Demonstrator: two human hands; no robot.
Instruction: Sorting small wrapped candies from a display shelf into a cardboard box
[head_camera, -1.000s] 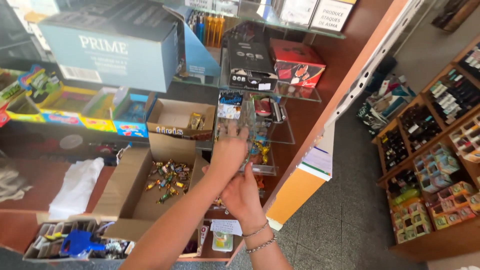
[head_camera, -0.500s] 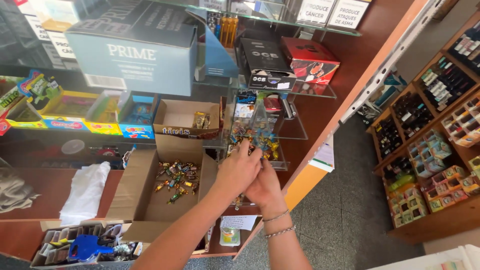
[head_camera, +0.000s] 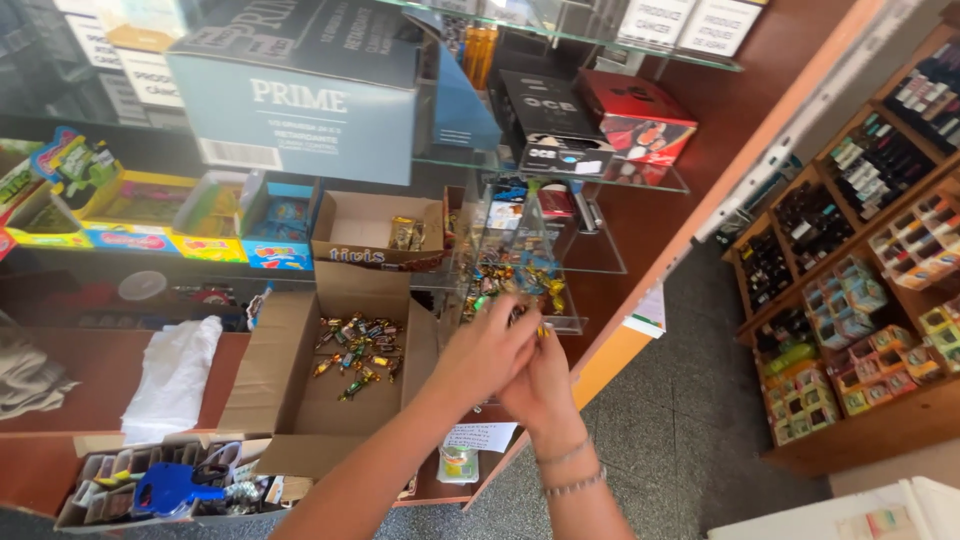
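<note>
My left hand (head_camera: 484, 352) and my right hand (head_camera: 545, 385) are pressed together with curled fingers, just in front of a clear plastic display box (head_camera: 515, 262) filled with several colourful wrapped candies. A small yellow bit shows between the fingertips; what the hands enclose is hidden. My right wrist wears two thin bracelets. Below and left of the hands lies an open cardboard box (head_camera: 290, 370) with loose wrapped candies (head_camera: 358, 352) on its bottom.
Glass shelves (head_camera: 640, 180) carry a big blue carton (head_camera: 300, 95), a black box (head_camera: 548, 120) and a red box (head_camera: 640, 125). Candy trays (head_camera: 150, 215) stand at left, with a white bag (head_camera: 175, 375) below them. A blue key-shaped item (head_camera: 175, 488) lies in a low box. Wooden shelves (head_camera: 870, 300) stand across the tiled floor.
Both hands have come down from the clear display box and drawn together in front of it. The view has shifted slightly.
</note>
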